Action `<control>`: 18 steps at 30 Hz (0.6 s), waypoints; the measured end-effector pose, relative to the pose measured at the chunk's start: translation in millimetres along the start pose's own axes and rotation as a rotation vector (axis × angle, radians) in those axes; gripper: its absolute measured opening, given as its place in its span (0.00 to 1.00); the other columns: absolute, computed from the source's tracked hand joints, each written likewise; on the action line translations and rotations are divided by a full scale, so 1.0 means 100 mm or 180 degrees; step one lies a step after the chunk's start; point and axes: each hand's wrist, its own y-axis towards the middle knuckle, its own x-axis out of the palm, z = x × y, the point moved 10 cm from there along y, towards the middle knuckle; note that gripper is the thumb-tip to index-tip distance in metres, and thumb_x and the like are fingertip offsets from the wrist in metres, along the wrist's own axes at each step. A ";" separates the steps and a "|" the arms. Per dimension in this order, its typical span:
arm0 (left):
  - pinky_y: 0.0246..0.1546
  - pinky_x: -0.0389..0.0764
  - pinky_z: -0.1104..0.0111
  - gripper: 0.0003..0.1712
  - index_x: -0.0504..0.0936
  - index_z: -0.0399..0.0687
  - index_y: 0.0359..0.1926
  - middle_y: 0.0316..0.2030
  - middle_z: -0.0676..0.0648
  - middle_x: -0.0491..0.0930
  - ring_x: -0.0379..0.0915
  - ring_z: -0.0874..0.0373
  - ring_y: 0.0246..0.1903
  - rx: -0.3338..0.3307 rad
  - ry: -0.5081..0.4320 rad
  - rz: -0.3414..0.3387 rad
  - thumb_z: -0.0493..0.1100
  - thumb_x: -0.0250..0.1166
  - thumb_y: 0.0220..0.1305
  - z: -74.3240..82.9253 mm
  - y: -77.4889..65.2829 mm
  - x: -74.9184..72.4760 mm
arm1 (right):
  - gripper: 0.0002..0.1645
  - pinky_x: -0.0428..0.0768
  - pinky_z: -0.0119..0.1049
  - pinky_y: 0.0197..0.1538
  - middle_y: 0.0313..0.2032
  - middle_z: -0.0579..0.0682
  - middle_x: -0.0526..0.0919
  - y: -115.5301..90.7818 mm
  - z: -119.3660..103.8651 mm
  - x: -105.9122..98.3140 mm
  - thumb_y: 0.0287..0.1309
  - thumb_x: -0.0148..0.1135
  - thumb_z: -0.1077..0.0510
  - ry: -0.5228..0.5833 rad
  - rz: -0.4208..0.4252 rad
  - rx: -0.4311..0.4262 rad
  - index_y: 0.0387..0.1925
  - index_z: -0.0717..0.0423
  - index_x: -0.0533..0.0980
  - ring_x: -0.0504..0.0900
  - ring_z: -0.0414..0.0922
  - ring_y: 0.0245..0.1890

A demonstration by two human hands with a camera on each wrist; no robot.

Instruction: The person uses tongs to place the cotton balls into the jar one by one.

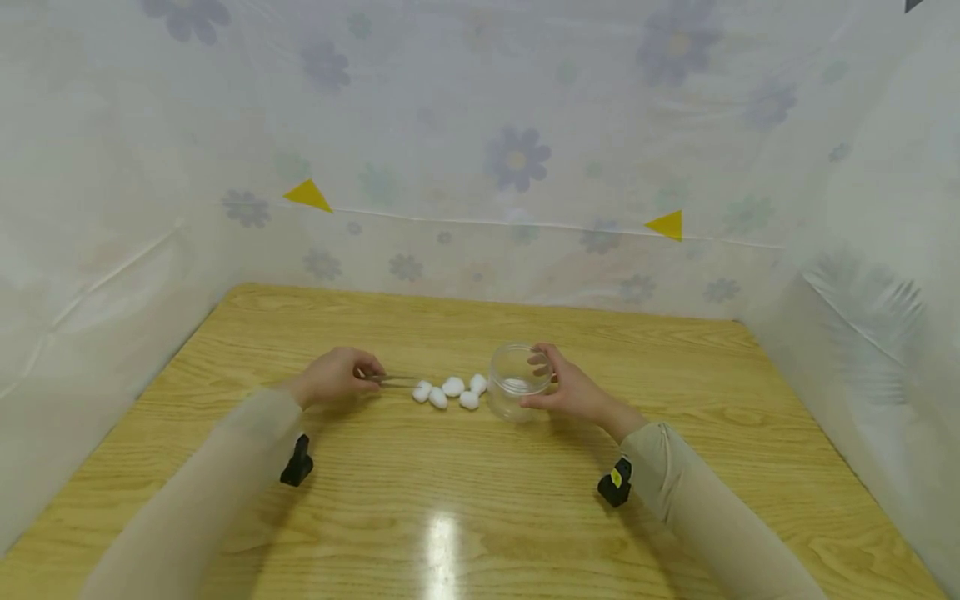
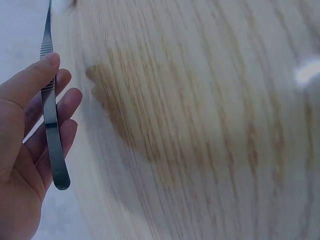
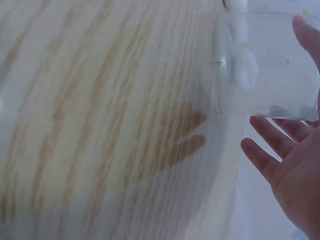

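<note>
My left hand [image 1: 337, 375] pinches metal tweezers [image 2: 54, 140] between thumb and fingers, low over the table's middle. Their tips reach the leftmost white cotton ball [image 1: 422, 392] in the head view. Several more cotton balls [image 1: 453, 387] lie in a loose cluster to its right. Beside that cluster stands a clear, round jar [image 1: 508, 408] with its mouth uncovered. My right hand [image 1: 573, 393] holds the jar from its right side, thumb at the near wall and fingers round the far side. Through the wall, the right wrist view shows white cotton [image 3: 246, 70] beyond the jar.
The wood-grain table [image 1: 450, 483] spreads around both hands. Pale flowered sheeting [image 1: 450, 150] walls it at the back and both sides, with two yellow triangles on the back sheet. A black wrist camera [image 1: 298, 462] hangs at the left sleeve, another [image 1: 615, 485] at the right.
</note>
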 end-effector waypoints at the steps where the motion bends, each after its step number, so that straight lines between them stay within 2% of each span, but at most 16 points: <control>1: 0.39 0.80 0.60 0.11 0.83 0.42 0.42 0.36 0.47 0.84 0.80 0.54 0.37 0.0028 0.0033 -0.0004 0.40 0.66 0.59 0.01 0.00 0.01 | 0.53 0.69 0.56 0.59 0.64 0.63 0.63 0.00 0.00 0.00 0.51 0.69 0.47 -0.0005 0.0003 -0.0003 0.68 0.57 0.49 0.67 0.59 0.61; 7: 0.39 0.80 0.59 0.09 0.84 0.43 0.40 0.37 0.46 0.85 0.80 0.52 0.37 0.0149 0.0262 -0.0037 0.39 0.66 0.58 0.05 -0.02 0.01 | 0.53 0.70 0.56 0.59 0.64 0.62 0.64 0.00 0.01 0.00 0.51 0.69 0.47 -0.0025 0.0023 -0.0002 0.69 0.56 0.49 0.68 0.59 0.61; 18: 0.38 0.80 0.61 0.07 0.84 0.45 0.38 0.36 0.47 0.84 0.79 0.55 0.35 0.0077 0.0507 -0.0083 0.41 0.66 0.58 0.10 -0.03 0.01 | 0.52 0.71 0.55 0.57 0.64 0.63 0.64 0.01 0.02 0.00 0.51 0.69 0.48 -0.0058 0.0033 -0.0041 0.68 0.56 0.50 0.69 0.59 0.60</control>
